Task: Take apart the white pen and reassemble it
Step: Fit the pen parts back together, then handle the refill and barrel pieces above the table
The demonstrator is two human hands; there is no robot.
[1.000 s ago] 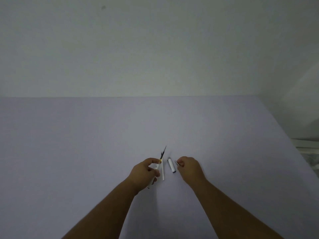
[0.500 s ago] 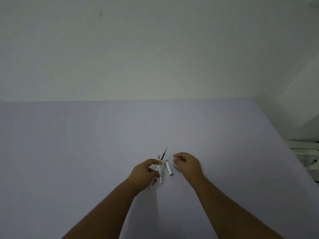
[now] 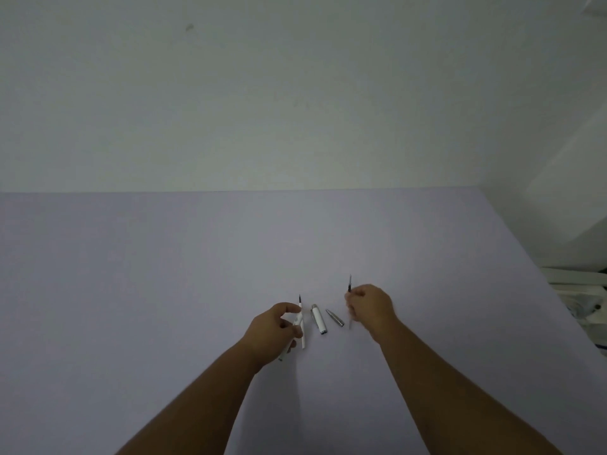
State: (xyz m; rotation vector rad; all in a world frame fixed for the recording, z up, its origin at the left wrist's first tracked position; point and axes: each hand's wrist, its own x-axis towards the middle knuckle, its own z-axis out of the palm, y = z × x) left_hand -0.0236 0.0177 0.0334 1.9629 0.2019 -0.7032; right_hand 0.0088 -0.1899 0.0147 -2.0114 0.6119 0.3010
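The white pen lies in parts on the pale lilac table (image 3: 164,290). My left hand (image 3: 272,331) grips a white barrel piece (image 3: 297,323), and a white refill with a dark tip (image 3: 301,320) stands beside its fingers. My right hand (image 3: 369,307) pinches a thin dark-tipped refill (image 3: 349,285) that points up and away. Between the hands, a white cap section with silver ends (image 3: 319,320) and a small silver cone tip (image 3: 335,317) rest flat on the table, touching neither hand.
A pale wall (image 3: 295,93) rises behind the table's far edge. The table's right edge runs diagonally toward me; past it sits white clutter (image 3: 578,290) low at the right.
My right hand left the silver cone tip on the table, took a dark-tipped refill from beside my left hand and drew it out to the right. The left hand stayed put.
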